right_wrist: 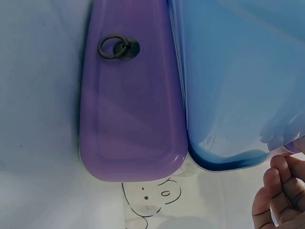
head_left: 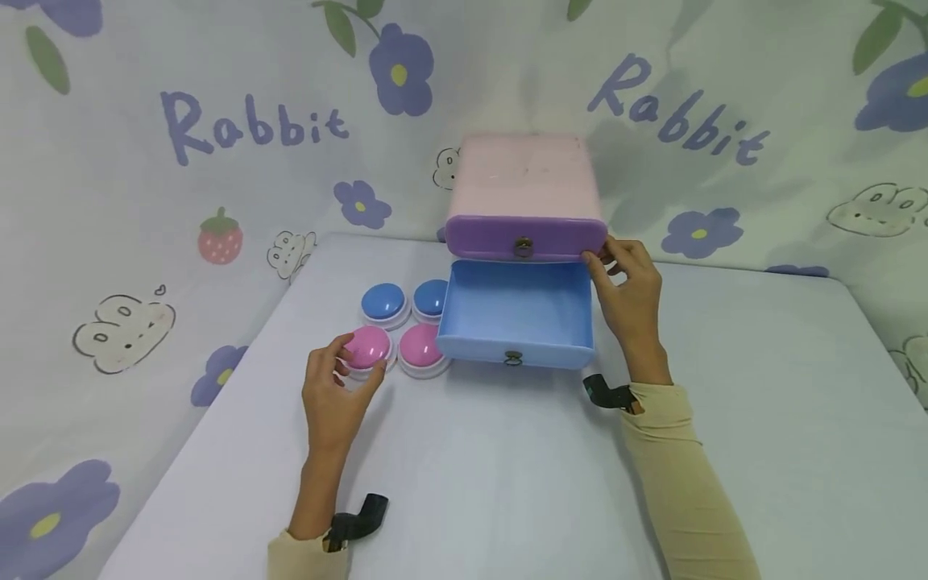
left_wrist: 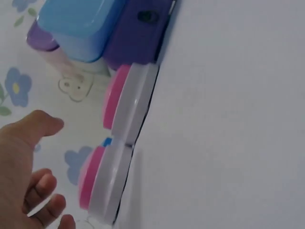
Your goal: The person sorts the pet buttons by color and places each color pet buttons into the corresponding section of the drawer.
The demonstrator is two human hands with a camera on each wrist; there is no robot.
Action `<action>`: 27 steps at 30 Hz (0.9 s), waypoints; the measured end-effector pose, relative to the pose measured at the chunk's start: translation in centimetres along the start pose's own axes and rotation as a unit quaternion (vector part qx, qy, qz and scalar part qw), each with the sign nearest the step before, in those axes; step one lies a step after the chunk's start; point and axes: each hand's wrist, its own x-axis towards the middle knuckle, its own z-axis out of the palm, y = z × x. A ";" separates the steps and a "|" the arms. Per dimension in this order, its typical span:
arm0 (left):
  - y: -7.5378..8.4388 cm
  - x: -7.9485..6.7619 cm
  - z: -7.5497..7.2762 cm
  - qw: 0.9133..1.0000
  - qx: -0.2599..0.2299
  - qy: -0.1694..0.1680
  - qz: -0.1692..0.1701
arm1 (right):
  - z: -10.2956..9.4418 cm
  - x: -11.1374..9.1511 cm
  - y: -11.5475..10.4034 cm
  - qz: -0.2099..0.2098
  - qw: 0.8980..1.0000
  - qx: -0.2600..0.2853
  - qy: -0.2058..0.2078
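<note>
A small drawer cabinet (head_left: 529, 173) with a pink shell stands at the back of the table. Its top purple drawer (head_left: 482, 242) is closed, while the blue drawer (head_left: 515, 306) below is pulled far out and holds nothing. Beneath that, a lower purple drawer front (right_wrist: 136, 105) with a ring pull shows in the right wrist view. My right hand (head_left: 632, 290) grips the cabinet's right front corner by the top drawer, thumb in front. Over the left pink push button (head_left: 368, 346) my left hand (head_left: 333, 395) hovers, thumb and fingers spread, apart from it in the left wrist view.
Beside the left pink button is another pink push button (head_left: 422, 346). Two blue push buttons, one at the left (head_left: 383, 300) and one partly behind the blue drawer, stand behind them. The white table (head_left: 493, 483) meets a printed cloth backdrop (head_left: 283, 64).
</note>
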 end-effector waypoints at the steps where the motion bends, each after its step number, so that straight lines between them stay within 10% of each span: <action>1: -0.4 0.2 -0.1 1.000 0.011 -0.003 -0.008 | 0.0 0.0 0.0 0.001 1.000 -0.002 0.001; 14: -3.1 1.3 -0.3 0.985 0.081 -0.105 -0.114 | 0.0 0.0 0.0 0.007 1.000 -0.004 0.001; 27: -2.7 1.6 -0.6 0.991 0.063 -0.055 -0.108 | 0.1 0.0 0.1 0.015 1.000 0.009 0.000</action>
